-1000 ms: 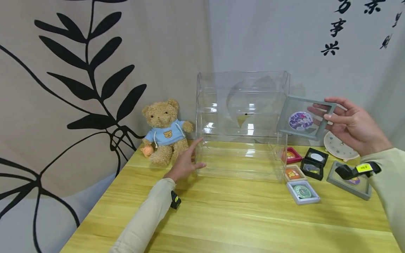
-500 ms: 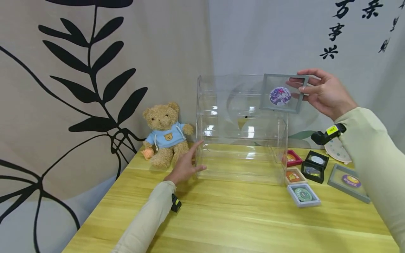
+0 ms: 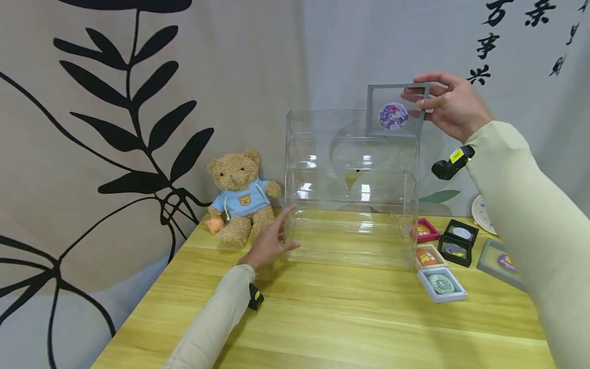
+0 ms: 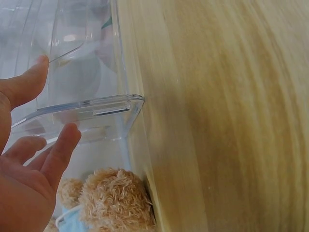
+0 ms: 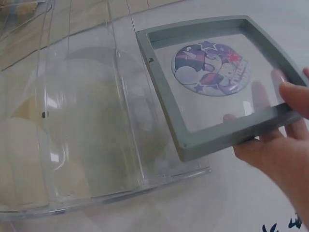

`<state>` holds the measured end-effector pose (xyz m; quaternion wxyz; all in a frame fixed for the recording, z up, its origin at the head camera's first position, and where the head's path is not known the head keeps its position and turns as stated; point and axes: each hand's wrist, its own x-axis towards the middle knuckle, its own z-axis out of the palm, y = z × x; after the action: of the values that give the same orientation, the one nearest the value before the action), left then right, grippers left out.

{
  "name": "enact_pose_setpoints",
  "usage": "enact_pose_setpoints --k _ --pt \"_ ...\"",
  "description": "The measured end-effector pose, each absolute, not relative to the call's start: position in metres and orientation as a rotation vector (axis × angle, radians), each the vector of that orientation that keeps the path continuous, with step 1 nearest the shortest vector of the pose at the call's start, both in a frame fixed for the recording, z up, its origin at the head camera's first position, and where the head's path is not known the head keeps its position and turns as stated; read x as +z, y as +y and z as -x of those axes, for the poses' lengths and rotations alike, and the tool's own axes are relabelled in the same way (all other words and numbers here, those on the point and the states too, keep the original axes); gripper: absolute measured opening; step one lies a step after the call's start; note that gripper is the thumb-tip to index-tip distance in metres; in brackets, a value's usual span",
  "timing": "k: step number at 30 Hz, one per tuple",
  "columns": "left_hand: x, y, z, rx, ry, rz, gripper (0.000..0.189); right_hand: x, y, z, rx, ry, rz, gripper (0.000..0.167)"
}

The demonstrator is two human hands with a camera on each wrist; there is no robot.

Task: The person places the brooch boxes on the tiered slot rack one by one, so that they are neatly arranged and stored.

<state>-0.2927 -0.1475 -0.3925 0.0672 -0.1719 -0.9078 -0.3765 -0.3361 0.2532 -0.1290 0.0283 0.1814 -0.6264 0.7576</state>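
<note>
A grey-framed clear display case [image 3: 376,97] holding a round purple badge [image 3: 393,116] stands upright at the upper right of a clear plastic tiered rack [image 3: 350,187]. My right hand [image 3: 454,105] grips the case by its right side, thumb on the front and fingers behind, seen through the clear sheet in the right wrist view. In that view the case [image 5: 169,108] is close over the rack's top edge. My left hand [image 3: 269,241] is at the rack's lower left side, fingers spread. The left wrist view has its thumb and fingers on either side of the clear side panel [image 4: 87,106].
A teddy bear [image 3: 241,197] in a blue hoodie sits left of the rack. Right of it lie several small badge cases, among them a white one [image 3: 442,285] and a black one [image 3: 456,243], another grey case [image 3: 493,264] and a round dish [image 3: 482,215].
My right hand has carried the grey case up and left, from beside the rack to its top right, turning it more upright. The left hand has stayed at the rack's side.
</note>
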Motion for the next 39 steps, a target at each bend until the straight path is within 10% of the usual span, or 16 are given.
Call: enact_pose_setpoints --k 39 --pt "-0.395 -0.144 0.289 -1.132 -2.752 0.457 0.106 -0.113 0.179 0.373 2.194 -1.703 -0.195 0.037"
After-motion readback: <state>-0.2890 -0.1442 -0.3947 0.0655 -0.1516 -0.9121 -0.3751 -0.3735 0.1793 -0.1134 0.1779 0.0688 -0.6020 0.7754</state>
